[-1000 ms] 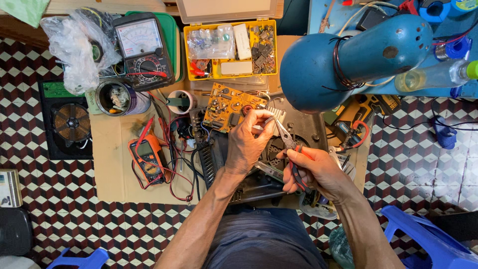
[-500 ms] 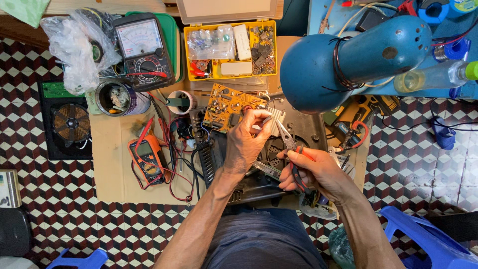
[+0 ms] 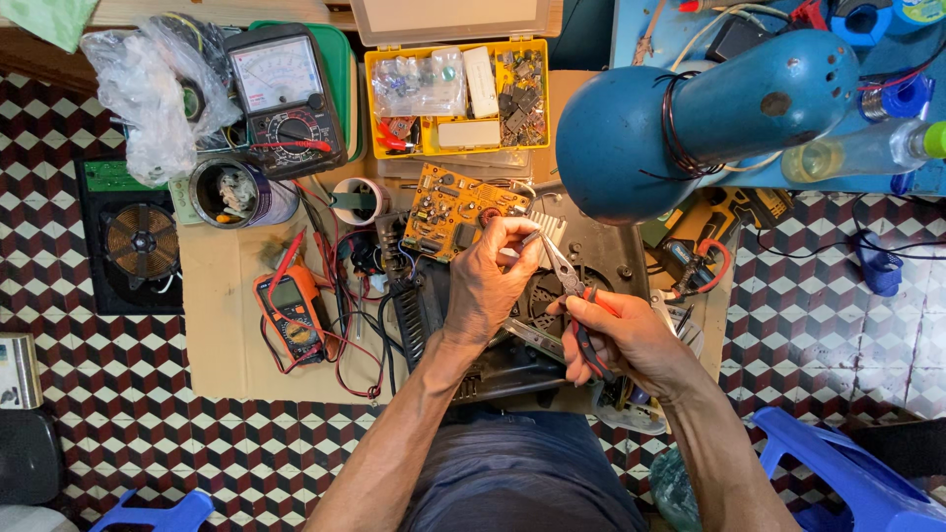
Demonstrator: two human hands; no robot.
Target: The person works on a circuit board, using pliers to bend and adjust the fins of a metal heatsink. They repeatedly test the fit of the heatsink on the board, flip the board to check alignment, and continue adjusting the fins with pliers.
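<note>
My left hand (image 3: pixel 490 281) is closed on a small pale part held between its fingertips, just in front of a yellow circuit board (image 3: pixel 448 207). My right hand (image 3: pixel 623 335) grips red-handled needle-nose pliers (image 3: pixel 564 274), whose tips point up to the left hand's fingertips. Both hands hover over an opened black appliance (image 3: pixel 591 261) with a finned metal heatsink (image 3: pixel 550 225) and a fan grille. Whether the plier tips touch the part is too small to tell.
A blue desk lamp head (image 3: pixel 680 123) hangs at the upper right. A yellow parts box (image 3: pixel 458 94), an analogue meter (image 3: pixel 281 94), an orange multimeter (image 3: pixel 296 310) with red and black leads, a tin can (image 3: pixel 232 192) and a coil board (image 3: pixel 138 241) lie around. Blue stools (image 3: pixel 847 473) stand nearby.
Both hands have stayed in nearly the same place; the plier tips and left fingers shifted only slightly over the appliance.
</note>
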